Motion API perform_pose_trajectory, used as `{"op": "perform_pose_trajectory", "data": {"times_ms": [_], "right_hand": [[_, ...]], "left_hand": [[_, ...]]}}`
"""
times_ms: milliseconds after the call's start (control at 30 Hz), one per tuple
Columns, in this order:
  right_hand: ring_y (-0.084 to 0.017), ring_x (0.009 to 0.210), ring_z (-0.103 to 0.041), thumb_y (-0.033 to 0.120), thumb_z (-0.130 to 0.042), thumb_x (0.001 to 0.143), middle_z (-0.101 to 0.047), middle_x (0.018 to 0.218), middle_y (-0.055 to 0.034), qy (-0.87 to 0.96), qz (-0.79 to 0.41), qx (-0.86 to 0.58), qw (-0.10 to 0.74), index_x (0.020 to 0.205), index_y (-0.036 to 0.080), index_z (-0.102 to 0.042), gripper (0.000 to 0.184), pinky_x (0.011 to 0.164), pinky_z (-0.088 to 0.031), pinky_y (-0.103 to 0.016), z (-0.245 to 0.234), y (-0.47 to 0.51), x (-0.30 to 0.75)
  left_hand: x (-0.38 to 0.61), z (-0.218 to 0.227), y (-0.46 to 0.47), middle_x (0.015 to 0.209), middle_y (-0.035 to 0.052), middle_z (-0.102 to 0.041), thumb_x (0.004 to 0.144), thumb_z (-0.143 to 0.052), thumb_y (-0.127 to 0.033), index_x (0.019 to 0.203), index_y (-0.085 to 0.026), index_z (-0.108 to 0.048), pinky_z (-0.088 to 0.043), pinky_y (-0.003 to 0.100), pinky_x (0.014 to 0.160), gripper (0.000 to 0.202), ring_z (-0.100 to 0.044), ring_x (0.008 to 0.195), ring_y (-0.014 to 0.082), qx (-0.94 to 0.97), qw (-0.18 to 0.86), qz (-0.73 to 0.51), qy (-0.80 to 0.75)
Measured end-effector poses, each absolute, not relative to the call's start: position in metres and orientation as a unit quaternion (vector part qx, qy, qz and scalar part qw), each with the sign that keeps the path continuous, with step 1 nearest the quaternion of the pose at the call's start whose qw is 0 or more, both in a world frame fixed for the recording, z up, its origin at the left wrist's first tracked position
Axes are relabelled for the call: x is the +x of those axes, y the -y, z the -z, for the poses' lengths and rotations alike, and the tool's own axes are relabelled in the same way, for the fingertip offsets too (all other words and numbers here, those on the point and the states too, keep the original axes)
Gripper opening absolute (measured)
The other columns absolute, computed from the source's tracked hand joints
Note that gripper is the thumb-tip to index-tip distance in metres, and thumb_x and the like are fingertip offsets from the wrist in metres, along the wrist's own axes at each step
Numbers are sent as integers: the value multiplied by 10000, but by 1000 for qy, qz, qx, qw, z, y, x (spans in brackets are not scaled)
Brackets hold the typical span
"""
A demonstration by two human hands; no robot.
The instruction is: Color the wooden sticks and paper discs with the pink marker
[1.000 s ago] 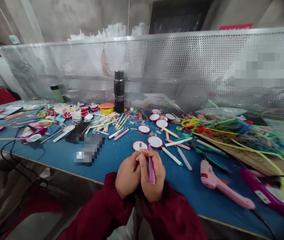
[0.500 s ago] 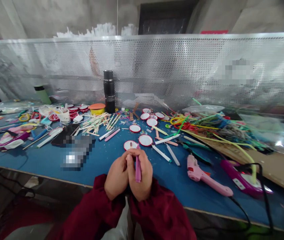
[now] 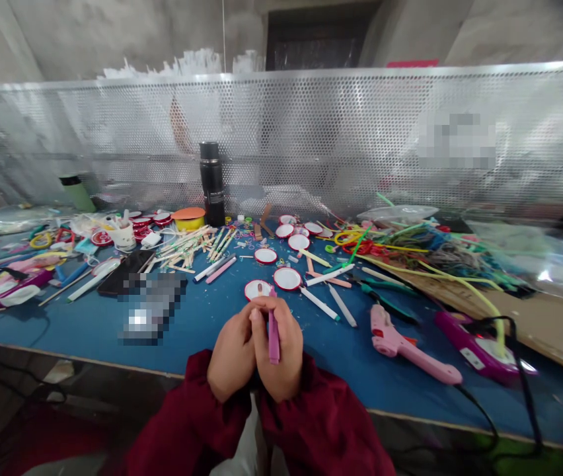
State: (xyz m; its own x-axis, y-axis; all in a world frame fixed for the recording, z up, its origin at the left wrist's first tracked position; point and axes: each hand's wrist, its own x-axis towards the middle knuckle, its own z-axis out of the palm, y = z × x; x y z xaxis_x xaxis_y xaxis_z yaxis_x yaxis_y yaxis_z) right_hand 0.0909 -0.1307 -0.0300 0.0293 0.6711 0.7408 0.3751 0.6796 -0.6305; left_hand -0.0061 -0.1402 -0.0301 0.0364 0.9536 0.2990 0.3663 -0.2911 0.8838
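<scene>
Head view: our right hand (image 3: 279, 360) is closed around a pink stick (image 3: 273, 336), held upright at the table's (image 3: 197, 327) near edge; our left hand (image 3: 232, 360) is curled shut against it, and what it pinches we cannot tell. We judge the stick light, stiff and smooth, best gripped mid-shaft as now. Counts: one stick in hand; one black flask (image 3: 211, 184) at 12 o'clock; two red-rimmed discs (image 3: 287, 278) just beyond the knuckles, more behind, too crowded to count; one pink glue gun (image 3: 400, 344) at 3 o'clock
</scene>
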Motion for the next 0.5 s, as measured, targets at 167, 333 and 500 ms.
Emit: {"op": "perform_pose_trajectory", "data": {"times_ms": [167, 333, 500], "right_hand": [[-200, 922, -689, 211, -541, 947, -718, 1002, -64, 684, -120, -388, 605, 1046, 225, -622, 129, 822, -554, -356, 31, 130, 91], [-199, 926, -686, 221, -546, 951, -714, 996, -62, 685, -106, -385, 609, 1047, 224, -624, 123, 836, -552, -355, 34, 127, 90], [-202, 925, -680, 238, -564, 946, -710, 997, -60, 687, -103, -382, 609, 1049, 226, -622, 119, 846, -550, -365, 34, 128, 90]], "left_hand": [[-6, 32, 139, 1077, 102, -734, 982, -418, -289, 1060, -178, -643, -495, 305, 827, 262, -668, 927, 205, 652, 296, -470, -516], [-5, 32, 140, 1033, 97, -736, 991, -412, -326, 1075, -181, -647, -486, 298, 794, 288, -658, 857, 198, 651, 294, -470, -518], [-4, 29, 141, 1029, 85, -726, 1005, -396, -345, 1072, -194, -643, -470, 286, 787, 298, -647, 872, 191, 652, 299, -490, -496]]}}
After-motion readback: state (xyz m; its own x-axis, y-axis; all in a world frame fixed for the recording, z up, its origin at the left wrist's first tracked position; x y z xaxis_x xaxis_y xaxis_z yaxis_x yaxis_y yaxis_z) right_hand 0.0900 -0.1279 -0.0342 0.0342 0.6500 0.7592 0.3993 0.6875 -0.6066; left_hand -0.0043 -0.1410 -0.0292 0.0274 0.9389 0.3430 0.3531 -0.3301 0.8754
